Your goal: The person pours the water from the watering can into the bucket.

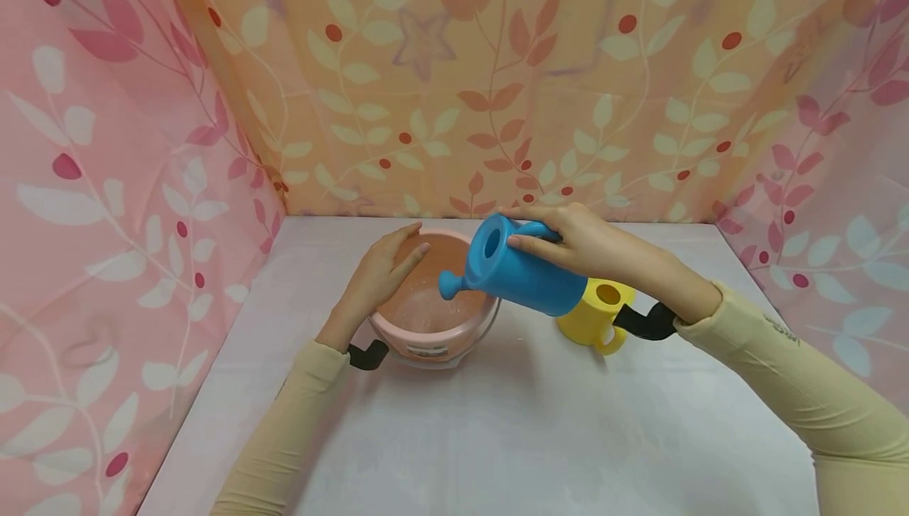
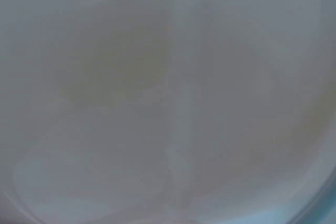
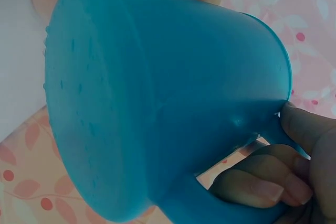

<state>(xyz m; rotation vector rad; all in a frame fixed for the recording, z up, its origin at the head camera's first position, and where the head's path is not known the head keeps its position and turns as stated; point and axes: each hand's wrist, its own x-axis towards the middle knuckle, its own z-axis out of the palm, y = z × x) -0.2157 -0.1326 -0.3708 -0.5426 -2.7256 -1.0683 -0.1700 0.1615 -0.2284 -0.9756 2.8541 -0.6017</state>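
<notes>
A blue watering can (image 1: 529, 275) is tilted, its spout and round nozzle (image 1: 450, 286) pointing left over a pink bucket (image 1: 433, 342). Gripping its handle is my right hand (image 1: 592, 244), the thumb on the can's top. Droplets cling to the can's base (image 3: 86, 108) in the right wrist view. My left hand (image 1: 376, 271) holds the bucket's left rim, its thumb over the inside and its fingers along the rim. Some bubbles or wet glints show on the bucket's bottom. A blurred pale surface fills the left wrist view.
Behind the blue can stands a yellow can (image 1: 585, 319) with a handle and a round top opening, partly hidden. A white table (image 1: 497, 437) carries everything. Patterned cloth walls (image 1: 426, 106) enclose the back and both sides.
</notes>
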